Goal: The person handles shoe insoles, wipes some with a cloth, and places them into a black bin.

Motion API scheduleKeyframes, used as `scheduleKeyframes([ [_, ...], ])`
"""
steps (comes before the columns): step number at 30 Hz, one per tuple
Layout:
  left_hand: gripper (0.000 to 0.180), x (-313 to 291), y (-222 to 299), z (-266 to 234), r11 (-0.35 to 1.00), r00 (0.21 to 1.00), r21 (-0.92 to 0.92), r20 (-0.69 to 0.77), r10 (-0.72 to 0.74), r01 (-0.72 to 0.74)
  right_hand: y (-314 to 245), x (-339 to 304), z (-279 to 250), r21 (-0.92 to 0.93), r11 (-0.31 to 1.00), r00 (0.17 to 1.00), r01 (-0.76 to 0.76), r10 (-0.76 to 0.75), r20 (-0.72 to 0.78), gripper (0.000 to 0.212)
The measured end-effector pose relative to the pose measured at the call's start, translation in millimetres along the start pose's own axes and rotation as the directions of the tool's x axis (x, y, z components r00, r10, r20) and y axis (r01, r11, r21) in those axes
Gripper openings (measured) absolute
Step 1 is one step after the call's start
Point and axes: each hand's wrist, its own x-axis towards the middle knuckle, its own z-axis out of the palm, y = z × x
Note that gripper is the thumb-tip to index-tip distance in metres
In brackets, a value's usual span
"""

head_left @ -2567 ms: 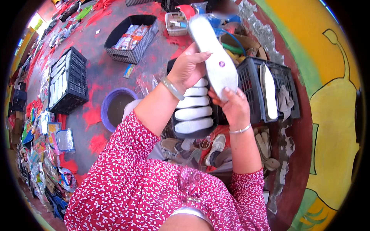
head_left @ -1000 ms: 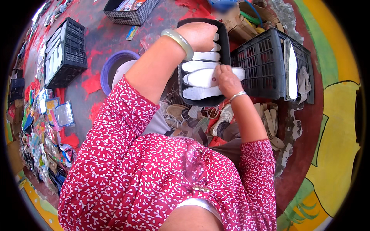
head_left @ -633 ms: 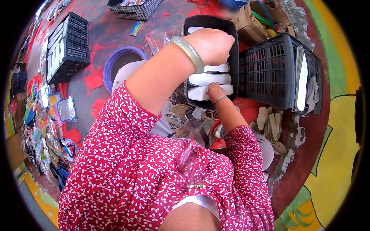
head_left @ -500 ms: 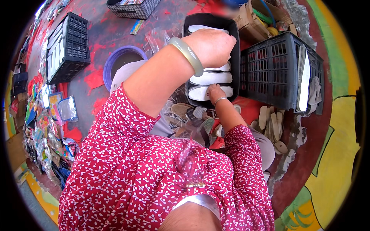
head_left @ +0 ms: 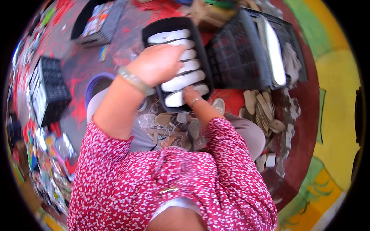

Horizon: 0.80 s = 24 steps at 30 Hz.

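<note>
A black bin (head_left: 205, 65) in front of me holds a row of white insoles (head_left: 183, 80), with dark layers showing at their edges. Over the bin's left side reaches my left hand (head_left: 156, 63), fingers bent toward the middle insoles; its far side is blurred and the fingertips are partly hidden. My right hand (head_left: 190, 95) is closed at the nearest white insole (head_left: 174, 99), its fingers curled against it. A pale bangle (head_left: 135, 80) circles my left wrist.
Right of the bin stands a black plastic crate (head_left: 241, 54) with white insoles upright. Loose shoes and soles (head_left: 262, 109) lie near my knees. At left are a purple basin (head_left: 91, 90), another crate (head_left: 50, 92), a patterned box (head_left: 98, 34) and piled plastic packets (head_left: 50, 165).
The whole view has shifted, with the bin now further left in it. My left hand has moved from above the far insoles to nearer the middle ones. My right hand stays at the nearest insole.
</note>
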Motion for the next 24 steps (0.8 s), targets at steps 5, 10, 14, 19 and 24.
scheduleKeyframes([
  [5,0.041,10.5,5.4,6.5,0.999,0.998,0.044,0.053,-0.032,0.030,2.1,14.6,17.0,0.033,0.995,0.995,-0.097,0.097,0.006,0.028],
  [10,0.035,22.5,4.9,13.9,0.997,0.997,0.083,0.077,-0.018,0.012,-70.3,-42.7,-143.8,-0.190,0.981,0.982,0.035,0.002,0.189,0.025],
  [14,0.025,26.7,1.8,22.5,0.982,0.992,0.171,0.088,-0.096,0.079,-99.4,-119.4,-223.9,-0.238,0.968,0.997,0.077,-0.070,0.038,0.022],
  [19,0.033,53.3,-19.0,43.2,0.992,0.996,0.110,0.055,-0.067,0.061,-19.6,-290.0,-262.8,-0.054,0.996,0.896,0.068,-0.085,-0.436,0.025],
  [24,0.024,54.5,-8.8,73.4,0.992,0.988,0.046,-0.098,0.119,-0.115,67.8,-425.4,-98.6,0.632,0.742,0.443,-0.224,0.655,-0.612,0.033],
])
